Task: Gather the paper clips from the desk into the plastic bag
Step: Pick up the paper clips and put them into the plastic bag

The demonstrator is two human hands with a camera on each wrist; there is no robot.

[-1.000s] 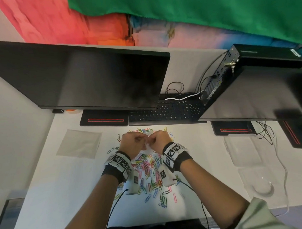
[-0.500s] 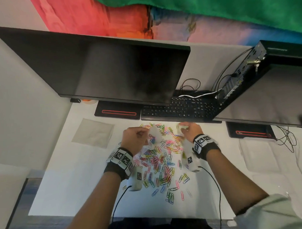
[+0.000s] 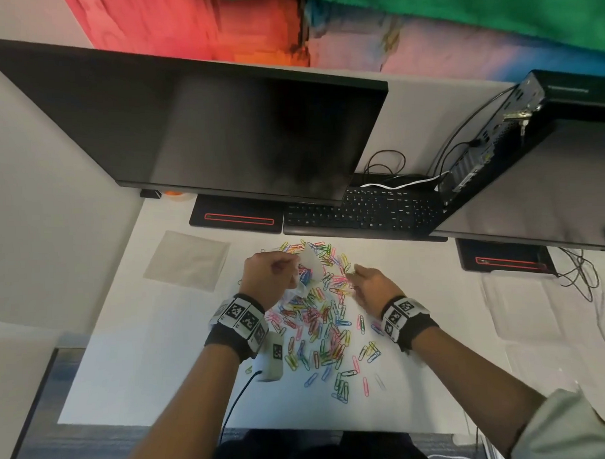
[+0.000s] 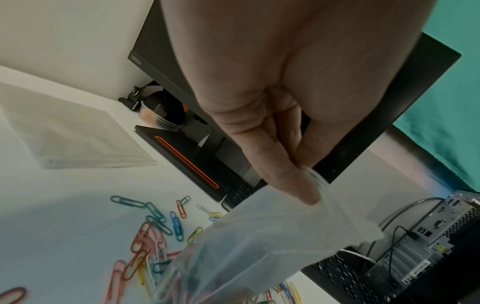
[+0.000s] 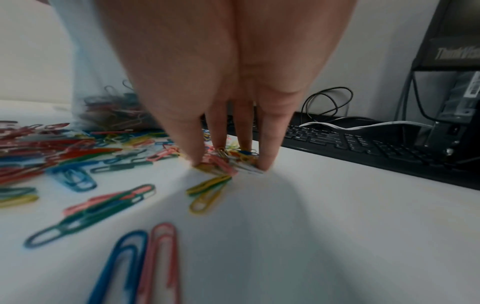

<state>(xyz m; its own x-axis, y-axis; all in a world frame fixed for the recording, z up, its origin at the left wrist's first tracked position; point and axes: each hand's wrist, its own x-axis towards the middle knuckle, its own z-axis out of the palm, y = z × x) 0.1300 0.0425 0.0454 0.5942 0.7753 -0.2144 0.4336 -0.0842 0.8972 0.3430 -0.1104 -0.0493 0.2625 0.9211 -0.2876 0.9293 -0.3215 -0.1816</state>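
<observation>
Several coloured paper clips [image 3: 318,325] lie scattered on the white desk [image 3: 161,354] between my hands. My left hand [image 3: 278,274] pinches the rim of a clear plastic bag [image 3: 309,267] between thumb and fingers [image 4: 285,185]; the bag [image 4: 259,246] hangs down to the desk with clips inside. My right hand [image 3: 356,273] is to the right of the bag, low on the desk. In the right wrist view its fingertips [image 5: 262,162] and thumb close around a small cluster of clips [image 5: 223,162]. The bag [image 5: 85,82] stands blurred at the left there.
A black keyboard [image 3: 362,213] lies just behind the clips, under a large monitor [image 3: 222,129]. A second monitor [image 3: 533,187] and a small computer [image 3: 489,130] are at the right, with cables [image 3: 580,271]. Another flat clear bag [image 3: 187,259] lies at left; more plastic sheets [image 3: 523,307] at right.
My hands were together on the bag a second ago. The right hand has left it and dropped to the clips on the right; the left hand alone holds the bag.
</observation>
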